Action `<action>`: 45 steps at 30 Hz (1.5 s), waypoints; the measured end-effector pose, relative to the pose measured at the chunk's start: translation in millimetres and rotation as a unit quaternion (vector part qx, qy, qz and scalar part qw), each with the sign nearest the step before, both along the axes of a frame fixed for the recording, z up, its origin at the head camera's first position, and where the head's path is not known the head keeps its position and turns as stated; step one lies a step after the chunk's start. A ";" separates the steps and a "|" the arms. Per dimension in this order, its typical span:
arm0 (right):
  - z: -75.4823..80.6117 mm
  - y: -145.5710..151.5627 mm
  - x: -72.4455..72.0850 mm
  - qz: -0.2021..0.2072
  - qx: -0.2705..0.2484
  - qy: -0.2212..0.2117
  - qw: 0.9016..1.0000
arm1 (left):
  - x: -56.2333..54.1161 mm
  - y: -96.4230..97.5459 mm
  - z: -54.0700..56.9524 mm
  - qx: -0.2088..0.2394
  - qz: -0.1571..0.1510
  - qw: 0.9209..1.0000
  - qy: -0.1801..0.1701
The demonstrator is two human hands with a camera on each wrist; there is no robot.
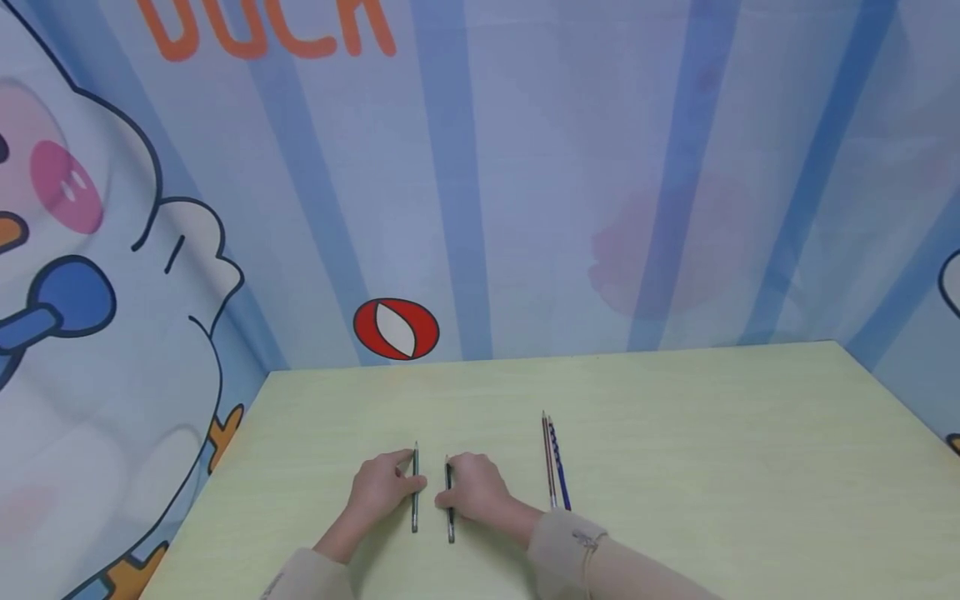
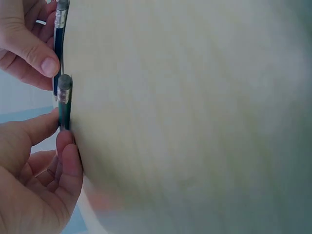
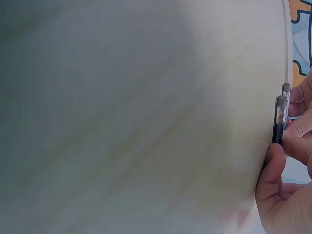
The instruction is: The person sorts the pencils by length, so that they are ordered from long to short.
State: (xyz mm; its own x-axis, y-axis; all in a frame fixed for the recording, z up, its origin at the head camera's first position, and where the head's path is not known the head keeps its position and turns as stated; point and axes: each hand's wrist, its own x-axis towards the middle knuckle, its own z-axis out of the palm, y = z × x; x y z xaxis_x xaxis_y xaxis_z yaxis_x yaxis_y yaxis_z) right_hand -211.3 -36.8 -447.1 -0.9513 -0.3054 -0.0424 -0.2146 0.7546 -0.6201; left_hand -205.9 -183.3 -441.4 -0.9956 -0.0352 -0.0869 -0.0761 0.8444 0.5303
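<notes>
Two pencils lie side by side on the pale table, a small gap between them, eraser ends toward me. My left hand (image 1: 378,490) pinches the green pencil (image 1: 415,515) between thumb and fingers. To its right, the dark pencil (image 1: 451,527) is pinched by my right hand (image 1: 482,490). The left wrist view has the green pencil's eraser end (image 2: 64,92) close up, with the dark pencil (image 2: 59,36) beyond it. In the right wrist view, my right hand (image 3: 280,195) holds the dark pencil (image 3: 279,122), and the other pencil's end shows just behind.
Right of my right forearm lie a reddish-brown pencil (image 1: 548,458) and a blue patterned pencil (image 1: 558,462), points away from me; the sleeve (image 1: 566,546) reaches their near ends. A printed cloth backdrop (image 1: 525,208) stands along the far edge of the table (image 1: 712,458).
</notes>
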 end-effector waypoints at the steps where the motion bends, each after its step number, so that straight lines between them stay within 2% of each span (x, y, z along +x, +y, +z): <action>1: 0.3 -0.3 0.4 0.001 -0.001 0.001 1.000 | -0.1 0.4 -0.6 -0.001 -0.001 1.000 0.000; 10: 1.6 -0.1 1.7 0.001 -0.008 0.009 1.000 | 0.0 2.6 -1.1 -0.005 0.004 1.000 0.002; 21: 0.5 1.2 0.2 -0.002 -0.025 -0.004 1.000 | -0.5 3.0 -1.6 0.000 0.006 1.000 0.007; 26: 0.0 3.8 0.0 -0.003 -0.056 -0.027 0.998 | 0.4 1.9 -2.8 0.015 0.002 1.000 0.006; 30: 3.4 8.7 0.5 -0.002 -0.089 -0.040 0.995 | 1.1 2.8 -3.2 0.043 -0.004 0.999 0.018; 35: 12.9 16.4 0.8 -0.007 -0.132 -0.053 0.990 | 1.9 9.2 -1.2 0.099 -0.002 0.994 0.036; 40: 22.0 25.4 1.7 -0.009 -0.184 -0.074 0.980 | 6.5 18.5 4.3 0.173 -0.006 0.984 0.051; 45: 28.0 37.0 1.9 0.003 -0.219 -0.077 0.973 | 11.6 29.9 9.5 0.230 -0.012 0.971 0.061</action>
State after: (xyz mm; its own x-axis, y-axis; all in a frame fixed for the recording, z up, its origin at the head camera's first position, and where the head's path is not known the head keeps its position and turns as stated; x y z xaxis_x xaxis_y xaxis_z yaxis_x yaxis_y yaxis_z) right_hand -209.4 0.2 -419.1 -0.9419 -0.3323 -0.0493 -0.0972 0.4101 -0.9069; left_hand -194.2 -153.4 -431.9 -0.9995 0.0023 0.0312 0.0279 0.5165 0.8558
